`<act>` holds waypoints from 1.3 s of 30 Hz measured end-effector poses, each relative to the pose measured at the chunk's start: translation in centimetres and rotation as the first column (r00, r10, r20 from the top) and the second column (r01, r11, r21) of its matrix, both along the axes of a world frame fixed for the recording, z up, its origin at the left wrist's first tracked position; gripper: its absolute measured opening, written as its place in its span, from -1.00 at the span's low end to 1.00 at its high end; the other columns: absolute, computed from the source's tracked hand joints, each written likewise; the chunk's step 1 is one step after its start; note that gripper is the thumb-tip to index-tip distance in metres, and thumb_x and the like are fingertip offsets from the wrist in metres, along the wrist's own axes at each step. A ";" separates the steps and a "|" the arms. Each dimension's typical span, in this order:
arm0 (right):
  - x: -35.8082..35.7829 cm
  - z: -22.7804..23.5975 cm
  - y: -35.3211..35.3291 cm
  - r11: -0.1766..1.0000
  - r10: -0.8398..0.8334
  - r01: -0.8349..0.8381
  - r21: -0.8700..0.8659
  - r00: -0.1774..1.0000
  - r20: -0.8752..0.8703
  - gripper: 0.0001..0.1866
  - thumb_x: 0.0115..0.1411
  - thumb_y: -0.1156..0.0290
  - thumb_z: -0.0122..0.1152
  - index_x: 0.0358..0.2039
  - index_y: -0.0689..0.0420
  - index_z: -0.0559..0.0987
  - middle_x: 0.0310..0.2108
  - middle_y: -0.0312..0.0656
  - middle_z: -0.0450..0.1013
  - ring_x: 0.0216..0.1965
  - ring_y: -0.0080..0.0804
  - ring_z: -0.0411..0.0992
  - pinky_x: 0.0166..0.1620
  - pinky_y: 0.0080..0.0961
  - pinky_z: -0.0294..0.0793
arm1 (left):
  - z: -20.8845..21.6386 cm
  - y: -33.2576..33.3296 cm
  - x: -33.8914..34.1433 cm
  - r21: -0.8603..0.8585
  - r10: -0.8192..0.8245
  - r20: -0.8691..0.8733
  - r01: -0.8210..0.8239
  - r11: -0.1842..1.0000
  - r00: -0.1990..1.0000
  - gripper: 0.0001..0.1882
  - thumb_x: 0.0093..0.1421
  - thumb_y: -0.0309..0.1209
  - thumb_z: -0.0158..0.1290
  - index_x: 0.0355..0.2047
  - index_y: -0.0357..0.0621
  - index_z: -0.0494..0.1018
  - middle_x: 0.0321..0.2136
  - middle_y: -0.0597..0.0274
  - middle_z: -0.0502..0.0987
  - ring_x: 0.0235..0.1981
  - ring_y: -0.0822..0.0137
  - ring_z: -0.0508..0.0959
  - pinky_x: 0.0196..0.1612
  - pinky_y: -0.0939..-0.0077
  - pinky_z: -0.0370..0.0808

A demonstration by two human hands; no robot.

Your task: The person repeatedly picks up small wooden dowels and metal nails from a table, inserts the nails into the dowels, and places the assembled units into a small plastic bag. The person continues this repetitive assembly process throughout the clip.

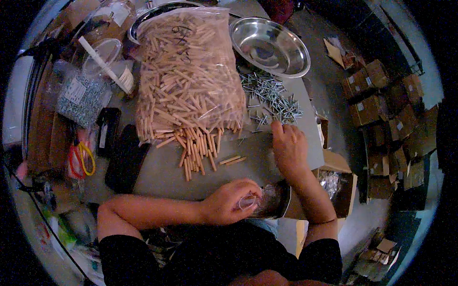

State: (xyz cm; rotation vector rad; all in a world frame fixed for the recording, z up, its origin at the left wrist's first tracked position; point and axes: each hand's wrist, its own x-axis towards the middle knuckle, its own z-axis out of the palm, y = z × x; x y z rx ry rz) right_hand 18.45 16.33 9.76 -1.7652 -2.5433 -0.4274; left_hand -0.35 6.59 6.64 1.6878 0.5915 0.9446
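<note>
My left hand is curled at the table's near edge around a small clear plastic bag, of which only a crumpled bit shows. My right hand reaches to the near side of a heap of silver screws. Its fingers are closed together at the tips, and whatever they hold is hidden. A large clear bag of wooden dowels lies in the middle, with several dowels spilling from its near end. Two loose dowels lie between that pile and my right hand.
A steel bowl stands behind the screws. At left are a bag of small metal parts, scissors with red and yellow handles and a black case. An open carton stands right of my right forearm; boxes are stacked beyond.
</note>
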 end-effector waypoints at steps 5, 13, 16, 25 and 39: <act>0.8 0.0 0.7 0.999 0.028 -0.029 -0.044 0.999 -0.022 -0.71 -0.08 0.54 0.12 -0.27 0.11 0.40 -0.45 -0.12 0.44 -0.34 -0.12 0.42 -0.27 -0.24 0.41 | -0.2 0.0 0.0 -0.045 -0.004 0.022 0.005 0.999 1.000 -0.81 0.10 -0.45 0.04 -0.29 -0.23 0.33 -0.34 0.05 0.41 -0.30 0.11 0.48 -0.19 0.33 0.42; 0.9 0.8 0.3 1.000 0.021 -0.020 0.009 0.996 -0.088 -0.68 -0.11 0.56 0.16 -0.25 0.11 0.45 -0.43 -0.09 0.45 -0.34 -0.05 0.41 -0.24 -0.20 0.40 | -0.2 0.0 -0.3 -0.057 0.002 -0.015 -0.003 0.998 1.000 -0.75 0.10 -0.38 0.06 -0.27 -0.22 0.29 -0.40 0.03 0.40 -0.35 0.10 0.46 -0.26 0.29 0.40; 0.3 2.1 0.8 0.987 0.159 -0.160 0.007 0.972 -0.174 -0.69 -0.09 0.55 0.16 -0.25 0.09 0.46 -0.44 -0.09 0.45 -0.33 -0.06 0.42 -0.25 -0.19 0.40 | 0.1 -0.1 -0.3 -0.155 0.005 0.047 0.002 0.988 0.999 -0.70 0.10 -0.35 0.07 -0.25 -0.23 0.27 -0.40 0.03 0.39 -0.35 0.10 0.46 -0.26 0.29 0.40; 2.8 1.4 0.9 0.966 0.197 -0.209 -0.151 0.976 -0.092 -0.73 -0.07 0.57 0.12 -0.28 0.10 0.44 -0.45 -0.09 0.44 -0.36 -0.06 0.42 -0.30 -0.19 0.41 | -0.8 0.2 0.0 -0.064 0.013 0.048 -0.010 0.998 0.999 -0.70 0.10 -0.34 0.06 -0.25 -0.23 0.26 -0.41 0.04 0.38 -0.36 0.12 0.45 -0.26 0.30 0.40; -1.4 0.3 1.8 0.923 0.321 -0.361 -0.131 0.913 -0.250 -0.86 -0.09 0.51 0.16 -0.43 0.17 0.50 -0.43 -0.07 0.42 -0.38 -0.03 0.42 -0.31 -0.19 0.43 | -0.2 -0.2 -0.2 -0.262 0.121 0.124 -0.085 0.961 0.985 -0.71 0.07 -0.38 0.08 -0.27 -0.22 0.25 -0.43 0.08 0.38 -0.41 0.15 0.44 -0.31 0.33 0.39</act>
